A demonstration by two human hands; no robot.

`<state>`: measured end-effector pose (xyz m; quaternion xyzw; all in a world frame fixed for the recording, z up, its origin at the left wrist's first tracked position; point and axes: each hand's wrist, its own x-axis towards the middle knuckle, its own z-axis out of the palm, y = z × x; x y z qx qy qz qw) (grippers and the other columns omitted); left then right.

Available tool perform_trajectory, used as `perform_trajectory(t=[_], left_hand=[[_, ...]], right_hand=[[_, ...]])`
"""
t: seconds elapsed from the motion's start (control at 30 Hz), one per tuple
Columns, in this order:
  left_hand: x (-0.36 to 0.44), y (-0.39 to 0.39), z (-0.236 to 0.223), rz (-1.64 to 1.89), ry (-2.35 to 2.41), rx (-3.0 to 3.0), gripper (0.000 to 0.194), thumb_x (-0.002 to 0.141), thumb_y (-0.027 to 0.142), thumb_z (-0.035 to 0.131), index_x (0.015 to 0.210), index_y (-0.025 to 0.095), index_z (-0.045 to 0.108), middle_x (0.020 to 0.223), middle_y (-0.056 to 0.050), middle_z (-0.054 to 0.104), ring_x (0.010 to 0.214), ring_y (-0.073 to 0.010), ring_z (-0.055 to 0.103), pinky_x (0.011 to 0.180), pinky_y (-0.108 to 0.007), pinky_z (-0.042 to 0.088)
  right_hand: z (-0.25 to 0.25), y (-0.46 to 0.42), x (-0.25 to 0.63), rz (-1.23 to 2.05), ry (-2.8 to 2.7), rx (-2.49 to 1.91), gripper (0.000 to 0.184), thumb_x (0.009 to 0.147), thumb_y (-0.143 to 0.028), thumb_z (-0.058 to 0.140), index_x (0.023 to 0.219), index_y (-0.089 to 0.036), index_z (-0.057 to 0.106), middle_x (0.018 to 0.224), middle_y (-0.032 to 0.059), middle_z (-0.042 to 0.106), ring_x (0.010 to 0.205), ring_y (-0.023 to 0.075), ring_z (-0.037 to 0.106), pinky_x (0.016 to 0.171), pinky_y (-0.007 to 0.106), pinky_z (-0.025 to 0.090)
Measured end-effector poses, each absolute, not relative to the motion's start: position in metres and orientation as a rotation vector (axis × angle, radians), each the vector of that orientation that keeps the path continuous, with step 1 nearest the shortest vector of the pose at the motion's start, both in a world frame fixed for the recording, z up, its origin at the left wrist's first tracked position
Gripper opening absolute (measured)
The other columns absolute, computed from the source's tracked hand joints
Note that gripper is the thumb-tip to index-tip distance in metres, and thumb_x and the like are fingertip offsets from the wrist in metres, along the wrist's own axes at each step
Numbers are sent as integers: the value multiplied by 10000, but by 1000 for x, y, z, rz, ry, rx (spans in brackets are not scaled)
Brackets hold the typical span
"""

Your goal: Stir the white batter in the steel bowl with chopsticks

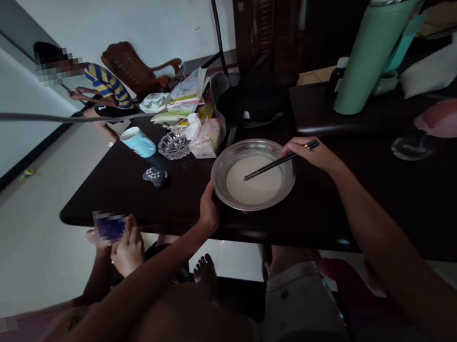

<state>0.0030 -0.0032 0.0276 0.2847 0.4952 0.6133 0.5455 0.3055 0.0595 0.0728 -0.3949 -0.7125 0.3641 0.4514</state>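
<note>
A wide metal bowl (258, 203) with a pale, milky mixture (253, 187) in it stands near the front edge of the dark table. My left hand (209, 207) grips the bowl's left rim. Above the right rim, my right hand (307, 151) is closed around a pair of dark chopsticks (271, 164). Their tips reach into the mixture near its middle. The fingers of my left hand are partly hidden by the bowl.
A tissue pack (206, 139), a glass dish (174, 145), a blue mug (138, 142) and a dark mouse-like object (154, 177) lie left. A tall green flask (374, 45) stands right. One person holds a phone (111, 227) beside me; another person (108, 89) sits farther back.
</note>
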Motion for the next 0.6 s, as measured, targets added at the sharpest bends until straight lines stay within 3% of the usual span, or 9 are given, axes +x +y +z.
perform_trajectory(t=[0.23,0.4,0.6], left_hand=[[2,-2,27,1431,1188,697,307,789,391,631,1010,206,737,1077,-22,732,1204,-275,571,1050,-383,429],[3,-3,28,1443,1186,695,307,765,406,652,982,208,740,1074,-20,732,1218,-277,562,1074,-382,408],[3,-3,28,1441,1199,666,291,769,390,648,972,205,743,1058,-17,737,1239,-284,545,1081,-384,402]], right_hand=[[71,60,310,952,-1623,-1001,382,875,-568,560,785,-235,725,721,30,751,737,217,716,773,359,549],[71,61,311,843,-1724,-1010,395,868,-586,558,774,-247,736,820,29,763,857,226,709,836,360,532],[69,62,310,932,-1661,-984,377,883,-564,553,777,-246,724,735,26,750,750,221,716,775,363,543]])
